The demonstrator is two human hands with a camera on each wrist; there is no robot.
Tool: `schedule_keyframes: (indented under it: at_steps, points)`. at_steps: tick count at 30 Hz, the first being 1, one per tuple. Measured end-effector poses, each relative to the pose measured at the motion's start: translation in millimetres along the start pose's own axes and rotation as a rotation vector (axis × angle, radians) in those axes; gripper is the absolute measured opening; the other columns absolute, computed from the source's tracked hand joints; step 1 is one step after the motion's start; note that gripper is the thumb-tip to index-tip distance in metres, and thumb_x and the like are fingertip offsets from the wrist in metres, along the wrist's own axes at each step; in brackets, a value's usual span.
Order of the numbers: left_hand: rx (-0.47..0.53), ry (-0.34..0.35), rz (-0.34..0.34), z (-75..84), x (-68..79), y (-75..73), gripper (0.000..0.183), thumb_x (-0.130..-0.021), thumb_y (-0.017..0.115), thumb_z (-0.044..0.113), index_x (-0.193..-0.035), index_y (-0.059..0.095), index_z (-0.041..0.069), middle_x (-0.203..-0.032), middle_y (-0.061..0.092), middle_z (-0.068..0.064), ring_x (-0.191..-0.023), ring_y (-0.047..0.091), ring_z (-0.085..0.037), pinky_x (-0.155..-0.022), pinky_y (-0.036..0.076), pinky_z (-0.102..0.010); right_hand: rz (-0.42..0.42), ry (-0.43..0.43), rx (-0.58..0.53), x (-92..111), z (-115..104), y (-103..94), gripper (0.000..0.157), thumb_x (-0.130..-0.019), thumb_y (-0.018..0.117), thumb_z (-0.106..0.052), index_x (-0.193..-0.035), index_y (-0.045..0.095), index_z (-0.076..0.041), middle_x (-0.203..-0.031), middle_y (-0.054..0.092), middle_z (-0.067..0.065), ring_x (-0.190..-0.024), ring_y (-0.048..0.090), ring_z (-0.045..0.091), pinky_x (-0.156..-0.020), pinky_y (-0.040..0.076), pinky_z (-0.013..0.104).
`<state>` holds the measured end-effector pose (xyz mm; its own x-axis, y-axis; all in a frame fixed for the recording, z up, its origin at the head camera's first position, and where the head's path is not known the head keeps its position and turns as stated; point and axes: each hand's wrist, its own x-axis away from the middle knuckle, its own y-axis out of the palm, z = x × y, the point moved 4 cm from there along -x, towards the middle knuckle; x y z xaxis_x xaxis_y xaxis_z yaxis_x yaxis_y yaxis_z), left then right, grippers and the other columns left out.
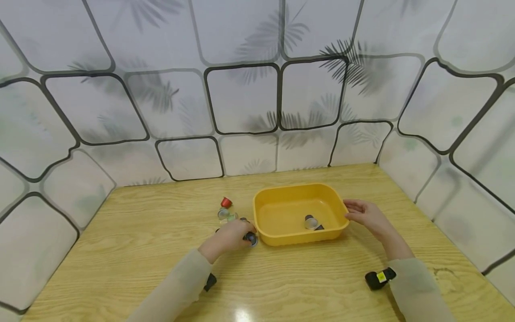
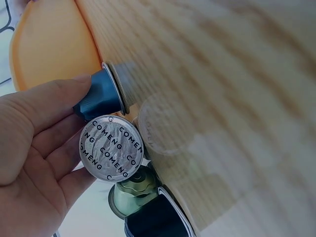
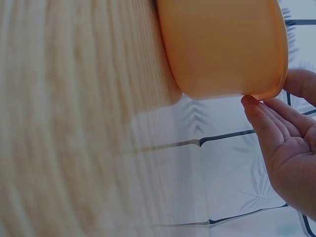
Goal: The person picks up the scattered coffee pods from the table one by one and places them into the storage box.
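Note:
In the head view my left hand [image 1: 230, 236] is beside the left wall of a yellow plastic bin [image 1: 283, 239]. Thumb and fingers pinch a blue coffee capsule [image 2: 101, 95], its rim turned toward the tabletop. Against the same fingers sits a capsule with a silver printed lid [image 2: 111, 148]; whether they hold it too is unclear. Just below are a green capsule [image 2: 132, 193] and a dark capsule [image 2: 159, 217]. My right hand [image 1: 371, 219] touches the bin's right rim with nearly straight fingers. Several capsules [image 1: 311, 222] lie inside the bin.
Beyond the left hand, a red capsule [image 1: 226, 202] and a silver-lidded capsule [image 1: 223, 213] lie on the wooden table [image 1: 132, 255]. Patterned fabric walls [image 1: 249, 152] enclose the back and sides. Black straps [image 1: 380, 278] hang by both wrists.

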<state>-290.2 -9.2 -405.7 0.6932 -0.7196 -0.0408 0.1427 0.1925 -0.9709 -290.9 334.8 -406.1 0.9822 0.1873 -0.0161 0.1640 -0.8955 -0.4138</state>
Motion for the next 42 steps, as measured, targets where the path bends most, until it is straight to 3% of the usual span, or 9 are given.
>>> schedule_keyframes:
  at_steps: [16, 25, 35, 42]
  points:
    - [0.014, -0.007, -0.011, 2.7, 1.4, -1.3, 0.019, -0.075, 0.070, 0.007, -0.094, 0.065, 0.005, -0.089, 0.063, -0.002, -0.083, 0.056, -0.016, -0.071, 0.046, -0.026, -0.005, -0.013, -0.014, -0.5, 4.2, -0.3, 0.055, -0.087, 0.055, -0.009, -0.130, 0.030, 0.015, -0.130, 0.032, 0.032, -0.118, 0.035, 0.040, -0.090, 0.039, 0.035]
    - [0.077, -0.027, 0.032, -4.4, 6.3, -1.2, 0.020, -0.073, 0.070, 0.004, -0.093, 0.065, 0.006, -0.090, 0.062, -0.001, -0.083, 0.057, -0.014, -0.072, 0.047, -0.027, -0.004, -0.019, -0.026, 0.3, 3.5, -0.2, 0.055, -0.087, 0.055, -0.008, -0.129, 0.029, 0.016, -0.130, 0.031, 0.033, -0.118, 0.034, 0.041, -0.090, 0.039, 0.032]
    - [0.170, -0.077, 0.085, -7.3, 13.9, -17.3, 0.025, -0.074, 0.069, 0.004, -0.099, 0.063, 0.004, -0.097, 0.062, -0.007, -0.090, 0.058, -0.019, -0.075, 0.047, -0.031, -0.013, -0.016, -0.035, 1.2, 3.6, -0.5, 0.056, -0.087, 0.055, -0.010, -0.130, 0.028, 0.015, -0.130, 0.031, 0.032, -0.118, 0.034, 0.041, -0.089, 0.040, 0.029]
    - [0.184, -0.055, 0.155, -4.9, 16.9, -32.4, 0.025, -0.076, 0.068, 0.003, -0.100, 0.062, 0.002, -0.096, 0.063, -0.008, -0.087, 0.059, -0.017, -0.073, 0.048, -0.028, -0.011, -0.018, -0.026, 0.6, 3.6, -0.7, 0.056, -0.087, 0.055, -0.010, -0.130, 0.029, 0.015, -0.130, 0.032, 0.032, -0.118, 0.035, 0.040, -0.089, 0.040, 0.030]
